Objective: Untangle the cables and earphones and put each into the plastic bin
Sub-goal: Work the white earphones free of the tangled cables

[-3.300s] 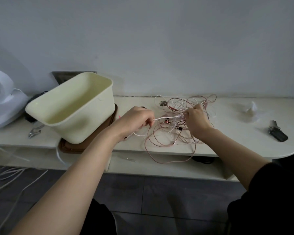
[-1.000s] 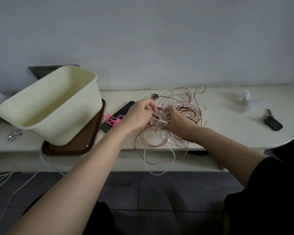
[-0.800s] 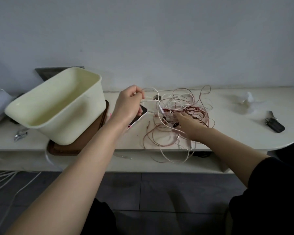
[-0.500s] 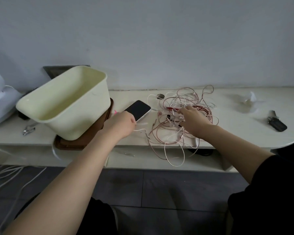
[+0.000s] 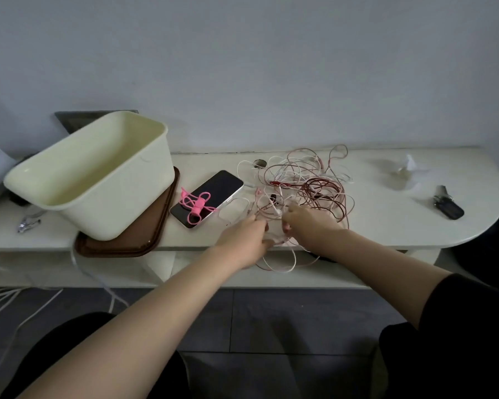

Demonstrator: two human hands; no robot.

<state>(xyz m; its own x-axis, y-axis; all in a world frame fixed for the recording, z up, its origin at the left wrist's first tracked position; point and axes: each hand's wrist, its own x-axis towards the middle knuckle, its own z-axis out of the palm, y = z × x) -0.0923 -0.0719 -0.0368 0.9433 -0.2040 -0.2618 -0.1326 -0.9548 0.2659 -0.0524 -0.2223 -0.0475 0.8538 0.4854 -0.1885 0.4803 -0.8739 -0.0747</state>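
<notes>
Both sets of fingers are working the near edge of the knot, just below centre frame; the left hand (image 5: 244,240) is pinching thin white strands between thumb and fingertips, and the right hand (image 5: 306,223) is curling its fingers down into the wires, though exactly which strand it is gripping cannot be told; the two hands are sitting just beside each other, almost touching. The tangled heap of white, pink and dark red cables and earphones (image 5: 303,188) is spreading up and right of them across the long cream shelf (image 5: 386,220), with a few loops drooping over its front edge. The smart play here, I'd say, is finding one free end and feeding it back through the loops, not tugging; pulling hard is likely tightening everything. The pale yellow rectangular plastic bin (image 5: 98,174) is waiting at left of frame, tilted on a brown tray (image 5: 144,243), and appearing empty; a dark-screened phone with a pink cord (image 5: 211,197) is lying between bin and tangle.
</notes>
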